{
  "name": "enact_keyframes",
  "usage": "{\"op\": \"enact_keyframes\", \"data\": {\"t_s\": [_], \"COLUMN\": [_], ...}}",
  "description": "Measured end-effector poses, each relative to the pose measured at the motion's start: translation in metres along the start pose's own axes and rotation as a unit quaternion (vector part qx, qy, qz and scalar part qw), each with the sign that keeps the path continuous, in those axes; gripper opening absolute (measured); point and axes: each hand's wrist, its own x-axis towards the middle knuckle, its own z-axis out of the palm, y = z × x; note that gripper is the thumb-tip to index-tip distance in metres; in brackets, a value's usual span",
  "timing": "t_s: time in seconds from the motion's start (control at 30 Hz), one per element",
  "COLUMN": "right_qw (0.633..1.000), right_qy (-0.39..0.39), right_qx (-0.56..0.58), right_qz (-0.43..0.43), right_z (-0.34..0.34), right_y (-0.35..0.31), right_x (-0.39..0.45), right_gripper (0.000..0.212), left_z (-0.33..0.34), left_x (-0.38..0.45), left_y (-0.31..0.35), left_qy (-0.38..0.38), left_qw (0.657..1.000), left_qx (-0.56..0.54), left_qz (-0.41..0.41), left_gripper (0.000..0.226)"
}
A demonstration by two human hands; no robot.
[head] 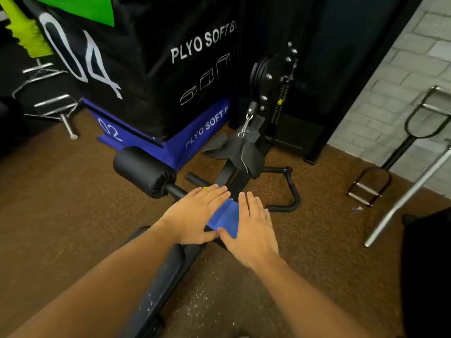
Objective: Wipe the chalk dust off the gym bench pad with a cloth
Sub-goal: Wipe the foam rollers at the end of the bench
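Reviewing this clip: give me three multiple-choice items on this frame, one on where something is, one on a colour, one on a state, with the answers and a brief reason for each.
1. Where is the cloth?
A. Under both hands at the far end of the bench pad
B. On the floor by the brick wall
C. On top of the plyo box

2. What colour is the cloth?
A. White
B. Blue
C. Red

3. How are the hands placed?
A. Clenched in fists
B. Lifted clear of the cloth
C. Flat, fingers extended, on the cloth

Answers:
1 A: the cloth shows between the left hand and the right hand over the pad's end.
2 B: the exposed fabric is bright blue.
3 C: both palms lie open, covering the cloth's edges.
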Motion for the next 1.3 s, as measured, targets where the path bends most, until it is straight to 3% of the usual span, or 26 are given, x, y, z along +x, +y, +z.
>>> {"op": "enact_keyframes", "data": {"t_s": [0.17,0.4,0.63,0.83,0.9,1.0,1.1,1.3], "right_qw": [1.000,0.995,0.989,0.990,0.995,0.990,0.950,0.863], "right_qy": [0.001,0.003,0.036,0.032,0.034,0.008,-0.029,-0.096], "right_qx": [-0.024,-0.093,-0.134,-0.115,-0.063,0.123,0.298,0.492], "right_qz": [0.010,-0.027,-0.045,-0.069,-0.075,-0.070,-0.084,-0.060], "right_z": [0.033,0.050,0.056,0.046,0.039,0.028,0.019,0.036], "right_y": [0.019,0.025,0.023,0.019,0.011,-0.006,-0.029,-0.080], "right_x": [0.011,0.017,0.019,0.021,0.021,0.018,0.009,-0.005], "right_gripper": [0.097,0.100,0.077,0.066,0.063,0.061,0.067,0.065], "left_z": [0.046,0.063,0.068,0.055,0.040,0.011,-0.013,-0.026], "left_x": [0.014,0.015,0.015,0.014,0.012,0.003,-0.015,-0.074], "left_y": [-0.010,-0.016,-0.016,-0.013,-0.014,-0.016,-0.022,-0.034], "left_qy": [-0.028,0.011,0.024,0.034,0.049,0.062,0.064,0.095], "left_qw": [0.999,0.999,0.998,0.998,0.998,0.997,0.996,0.995], "left_qx": [0.010,0.002,0.045,0.019,0.009,-0.027,-0.029,-0.021], "left_qz": [0.022,0.034,0.033,0.040,0.047,0.043,0.048,0.003], "left_gripper": [0.094,0.081,0.063,0.053,0.051,0.051,0.052,0.040]}}
